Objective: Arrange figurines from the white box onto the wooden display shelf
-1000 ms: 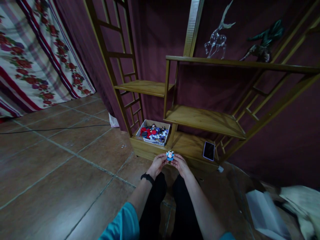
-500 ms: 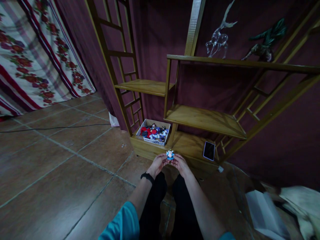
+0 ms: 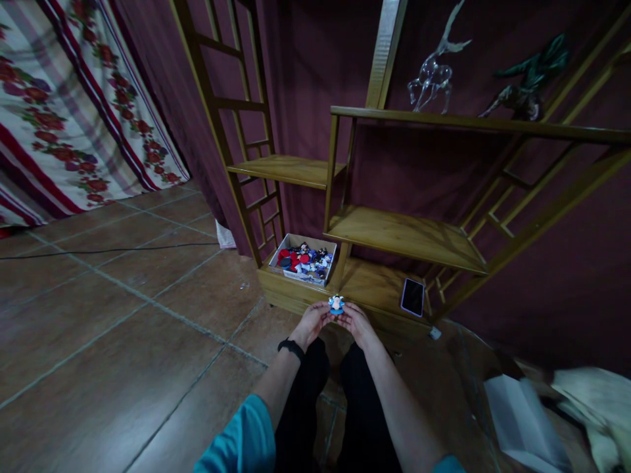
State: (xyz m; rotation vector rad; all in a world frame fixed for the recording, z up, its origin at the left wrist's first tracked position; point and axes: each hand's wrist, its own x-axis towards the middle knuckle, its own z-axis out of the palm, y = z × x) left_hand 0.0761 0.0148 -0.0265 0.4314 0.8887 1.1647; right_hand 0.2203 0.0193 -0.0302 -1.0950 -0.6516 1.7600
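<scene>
A small toy figurine (image 3: 336,305), blue, white and pink, is held upright between my two hands in front of the low shelf. My left hand (image 3: 314,320) has its fingers closed on the figurine's left side; a dark band circles that wrist. On the other side my right hand (image 3: 355,322) pinches the figurine with its fingertips. Just beyond the hands, a shallow cardboard box (image 3: 319,280) sits on the bottom shelf. Inside it lie several small figurines (image 3: 304,257) in red, white, purple and black.
The wooden shelf unit (image 3: 409,238) spans the space ahead. On its bottom board lies a tablet or phone (image 3: 413,297). Higher up stand a clear deer figure (image 3: 432,79) and a dark green statue (image 3: 530,82). A white box (image 3: 525,420) rests on the floor at right.
</scene>
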